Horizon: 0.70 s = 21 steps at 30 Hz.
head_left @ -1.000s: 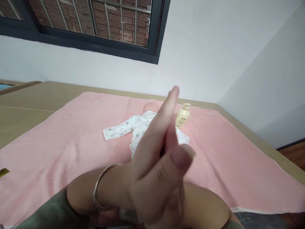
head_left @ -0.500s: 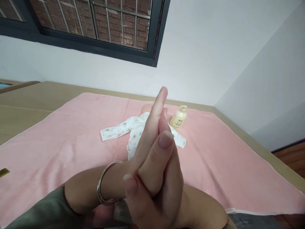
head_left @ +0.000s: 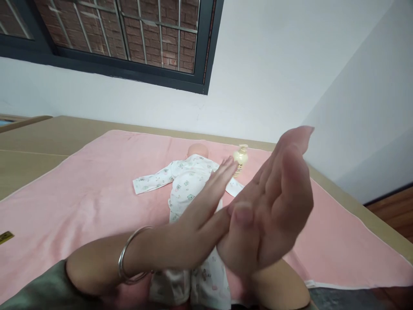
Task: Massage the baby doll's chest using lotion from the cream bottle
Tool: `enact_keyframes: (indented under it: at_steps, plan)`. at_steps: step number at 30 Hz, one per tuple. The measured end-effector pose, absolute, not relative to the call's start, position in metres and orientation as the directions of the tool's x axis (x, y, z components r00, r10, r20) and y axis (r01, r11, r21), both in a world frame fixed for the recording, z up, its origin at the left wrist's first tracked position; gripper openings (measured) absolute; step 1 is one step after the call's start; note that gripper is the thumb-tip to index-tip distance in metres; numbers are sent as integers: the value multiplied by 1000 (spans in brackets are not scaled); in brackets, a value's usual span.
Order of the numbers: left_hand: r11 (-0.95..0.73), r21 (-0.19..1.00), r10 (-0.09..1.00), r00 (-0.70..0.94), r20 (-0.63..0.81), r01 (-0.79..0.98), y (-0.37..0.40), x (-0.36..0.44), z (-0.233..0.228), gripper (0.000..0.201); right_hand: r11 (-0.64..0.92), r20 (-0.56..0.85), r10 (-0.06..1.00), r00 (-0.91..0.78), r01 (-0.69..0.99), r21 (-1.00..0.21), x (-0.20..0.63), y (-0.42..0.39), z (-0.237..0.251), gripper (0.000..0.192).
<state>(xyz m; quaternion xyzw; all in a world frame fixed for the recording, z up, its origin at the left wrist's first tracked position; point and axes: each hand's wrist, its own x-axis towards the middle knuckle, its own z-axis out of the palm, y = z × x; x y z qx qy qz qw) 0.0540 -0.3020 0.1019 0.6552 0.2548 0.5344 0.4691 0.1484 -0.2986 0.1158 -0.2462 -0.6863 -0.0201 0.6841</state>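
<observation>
Here, going from the left, I see a small yellow tag [head_left: 5, 237] at the left edge of the pink blanket [head_left: 80, 189]. The blanket is spread on a tan bed [head_left: 35, 146] that meets the white wall.

Next comes my left hand [head_left: 196, 228], with a silver bangle [head_left: 126, 262] on its wrist. Its fingers [head_left: 222, 176] are straight and pressed close together, and they hold nothing. They point up and to the right, over the doll.

The baby doll [head_left: 185, 185] lies on its back in the middle of the blanket, in a white printed suit. Its bare head [head_left: 197, 150] is toward the far edge by the wall, and its legs come toward me, under my wrists. So its long line runs from the far edge to the near edge, almost straight away from me. Its arms are spread out to each side. The doll is below and a little left of my fingertips. I think the left hand is nearer to its chest.

A cream pump bottle [head_left: 240, 158] stands near the far edge, just right of the doll's head, just past my left fingertips.

Last is my right hand [head_left: 274, 206]. It is open too, palm turned left, fingers side by side and empty. Its heel touches the left hand. It hangs over the blanket, right of the doll.
</observation>
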Motion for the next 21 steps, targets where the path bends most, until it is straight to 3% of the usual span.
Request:
enact_keyframes:
  at_steps: [1, 3, 6, 10, 13, 17, 21]
  plan:
    - [-370, 917, 859, 321, 400, -151, -291, 54, 102, 60, 888, 967, 238, 90, 382, -255, 151, -285, 117, 58]
    - [-297, 944, 909, 260, 325, -143, -261, 53, 102, 62, 884, 965, 233, 121, 387, -262, 155, -256, 115, 53]
    - [-317, 936, 947, 9, 322, -151, -205, 46, 89, 55, 811, 896, 435, 93, 393, -434, 159, -213, 101, 52]
    - [-249, 966, 926, -275, 258, 70, -136, 33, 45, 41, 566, 641, 765, -61, 538, -625, 155, -169, 67, 43]
    - [-241, 949, 919, -268, 290, 203, -110, 28, 11, 30, 462, 459, 866, -198, 670, -582, 145, -151, 41, 43]
    - [-268, 930, 903, -270, 334, 251, -104, 30, -11, 28, 525, 345, 846, -406, 745, -412, 142, -135, 18, 50]
    - [-292, 911, 878, -297, 376, 291, -106, 32, -16, 31, 490, 249, 871, -423, 780, -389, 155, -121, 13, 49]
